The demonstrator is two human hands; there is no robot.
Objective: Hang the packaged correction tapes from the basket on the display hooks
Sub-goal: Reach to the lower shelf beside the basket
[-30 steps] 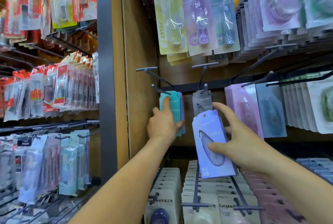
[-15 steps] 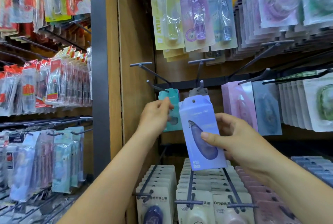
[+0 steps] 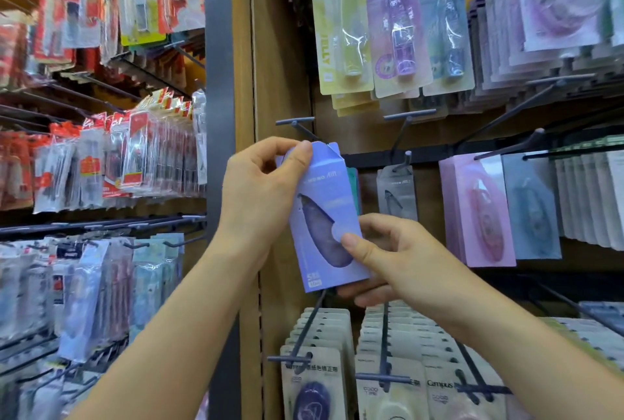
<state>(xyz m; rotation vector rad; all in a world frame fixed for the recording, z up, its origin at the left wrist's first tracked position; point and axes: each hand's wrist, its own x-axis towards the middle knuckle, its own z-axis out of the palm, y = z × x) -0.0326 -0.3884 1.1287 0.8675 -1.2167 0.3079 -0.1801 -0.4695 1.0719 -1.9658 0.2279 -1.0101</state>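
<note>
A lavender boxed correction tape point(image 3: 326, 197) is held upright in front of the display wall. My left hand point(image 3: 260, 197) pinches its top flap between thumb and fingers. My right hand point(image 3: 388, 257) grips its lower right corner, thumb on the front window. Just behind the top of the box a bare hook point(image 3: 297, 126) sticks out from the wooden panel. A teal package point(image 3: 354, 190) peeks out behind the box, and a grey package point(image 3: 396, 191) hangs on the hook to its right. The basket is out of view.
Rows of pink point(image 3: 479, 213) and grey-blue point(image 3: 531, 207) packages hang to the right. PLUS tape cards point(image 3: 342, 34) hang above. Full hooks of beige Campus packages point(image 3: 391, 382) jut out below my hands. A grey upright post point(image 3: 219, 89) separates the left shelving of red-labelled items.
My left hand left the teal package on its hook and took hold of the lavender box's top. The box moved left and up, toward the bare hook.
</note>
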